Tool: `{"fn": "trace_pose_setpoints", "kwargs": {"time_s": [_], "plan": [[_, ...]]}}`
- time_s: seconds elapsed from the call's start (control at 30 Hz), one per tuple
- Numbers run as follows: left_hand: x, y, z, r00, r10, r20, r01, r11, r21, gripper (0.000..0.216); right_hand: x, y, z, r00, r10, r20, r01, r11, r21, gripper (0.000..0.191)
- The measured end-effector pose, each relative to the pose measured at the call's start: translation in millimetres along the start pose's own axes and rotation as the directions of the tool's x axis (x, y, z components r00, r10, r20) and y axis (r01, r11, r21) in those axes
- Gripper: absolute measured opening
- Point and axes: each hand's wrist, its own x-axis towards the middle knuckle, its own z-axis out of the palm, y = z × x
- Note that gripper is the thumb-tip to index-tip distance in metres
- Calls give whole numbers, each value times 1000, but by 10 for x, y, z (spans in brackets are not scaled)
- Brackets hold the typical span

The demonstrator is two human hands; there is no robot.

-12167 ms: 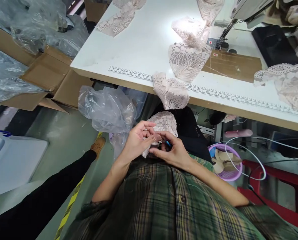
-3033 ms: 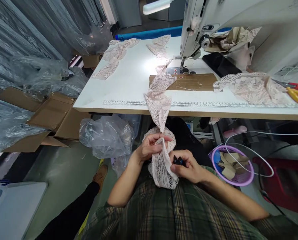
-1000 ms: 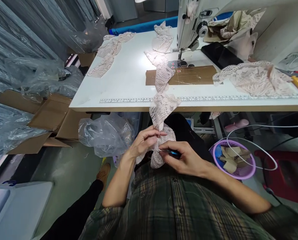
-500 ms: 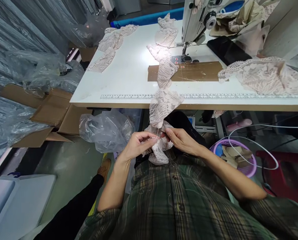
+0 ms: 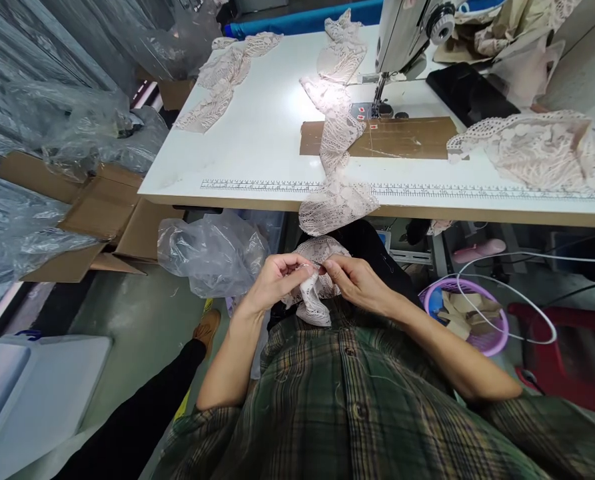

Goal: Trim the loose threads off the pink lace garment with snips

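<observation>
A white table [image 5: 257, 133] spans the far side, with a sewing machine [image 5: 404, 33] towards its far right. A chain of pale lace [image 5: 342, 137] runs from far to near, crossing a brown cardboard strip [image 5: 407, 138], and its near end droops over the table edge. Half a second ago a thread linked that end to the hands; now it hangs apart from them, with no thread visible between, which suggests the held piece has been parted from the chain. That lace piece [image 5: 313, 308] hangs below the hands over the lap, on the near side of the table; whether it joins the lace just beyond the hands is hard to tell. The left hand [image 5: 277, 283] pinches it between thumb and fingers. The right hand [image 5: 361, 285] is narrowed, thumb against forefinger, almost touching the left. Between them shows a thin dark tip [image 5: 316, 264], apparently of a small tool in the right hand, its body hidden
</observation>
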Motion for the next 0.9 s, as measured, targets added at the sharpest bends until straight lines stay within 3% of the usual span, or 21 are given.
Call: {"fn": "trace_pose_setpoints", "kwargs": {"time_s": [0.13, 0.2, 0.3, 0.43, 0.5, 0.57, 0.63, 0.7, 0.73, 0.8, 0.9], "plan": [[23, -1, 27, 1000, -14, 13, 14, 1000, 10, 32, 59, 43, 69, 996, 34, -88, -39, 998, -56, 43], [56, -25, 40, 1000, -13, 17, 13, 1000, 17, 32, 57, 80, 95, 994, 43, -103, -39, 999, 37, 35], [92, -74, 34, 1000, -1, 18, 1, 1000, 6, 35, -23, 124, 121, 999, 53, -1, -52, 976, 212, 30], [45, -121, -65, 968, -84, 235, 47, 986, 160, 38, -219, 178, 86, 989, 97, 110, -127, 942, 309, 35], [25, -141, -154, 920, -144, 364, 30, 953, 301, 33, -276, 232, 42, 989, 121, 83, -142, 939, 314, 37], [57, -164, -263, 895, -166, 414, -13, 918, 396, 30, -258, 323, 3, 989, 148, -16, -138, 950, 281, 38], [145, -183, -381, 929, -133, 346, -26, 908, 418, 30, -168, 448, -19, 976, 173, -135, -142, 967, 211, 40], [251, -192, -491, 992, -21, 127, -28, 928, 371, 29, -50, 578, -28, 953, 184, -242, -165, 982, 95, 39], [291, -192, -534, 999, 40, -12, -34, 943, 331, 33, 1, 628, -27, 937, 184, -297, -186, 982, 20, 38], [312, -186, -570, 966, 103, -236, -45, 970, 237, 40, 56, 669, -7, 900, 171, -401, -227, 969, -96, 39], [166, -174, -449, 945, 50, -322, -21, 995, 93, 48, 11, 539, 96, 897, 149, -416, -171, 985, -16, 42]]}}
